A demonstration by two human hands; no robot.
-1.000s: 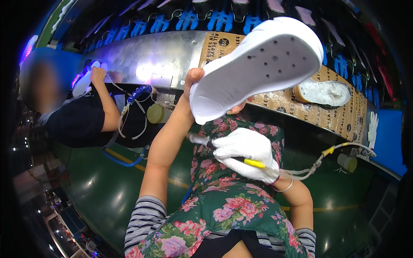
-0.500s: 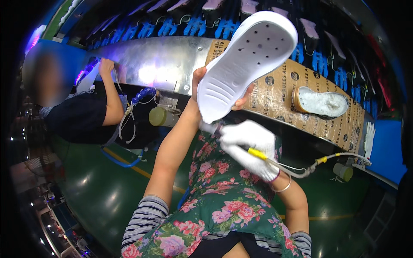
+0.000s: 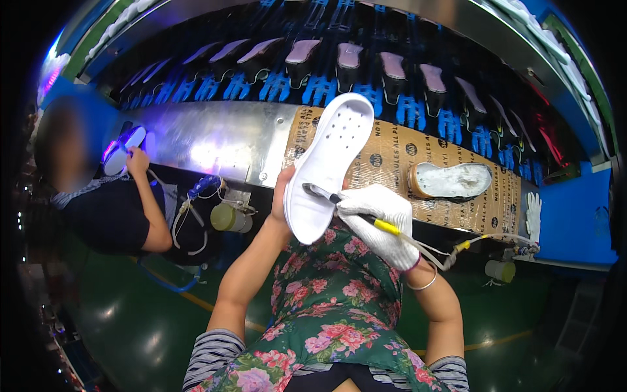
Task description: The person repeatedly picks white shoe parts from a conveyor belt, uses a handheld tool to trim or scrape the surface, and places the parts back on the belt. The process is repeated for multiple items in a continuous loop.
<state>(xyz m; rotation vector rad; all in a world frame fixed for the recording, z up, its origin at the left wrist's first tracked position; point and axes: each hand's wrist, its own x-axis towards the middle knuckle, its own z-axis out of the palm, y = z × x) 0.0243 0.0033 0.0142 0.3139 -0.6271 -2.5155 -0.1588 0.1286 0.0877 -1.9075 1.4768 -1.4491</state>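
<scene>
A white shoe sole [image 3: 333,157] with a group of small holes toward its far end is tilted up in front of me. My bare left hand [image 3: 283,191] grips its left edge, with the fingers partly hidden behind it. My right hand [image 3: 380,208], in a white knit glove, is closed around a brush [image 3: 321,192] fed by a thin hose with yellow bands. The bristles touch the inner face of the sole, near its lower half. To the right, a used-looking sole-shaped piece [image 3: 454,181], pale on top with a tan end, lies on the bench.
Brown printed wrapping [image 3: 385,153] covers part of the metal bench [image 3: 228,140]. Behind it runs a rack of shoe lasts [image 3: 392,68] on blue holders. A spare glove [image 3: 533,217] hangs at the right. Canisters [image 3: 232,218] sit below the bench edge. At left a co-worker holds a sole [image 3: 125,149].
The sole has come down and tilts differently, away from my view. The brush has moved from below its lower tip onto its inner face. The bench and rack appear shifted down and left.
</scene>
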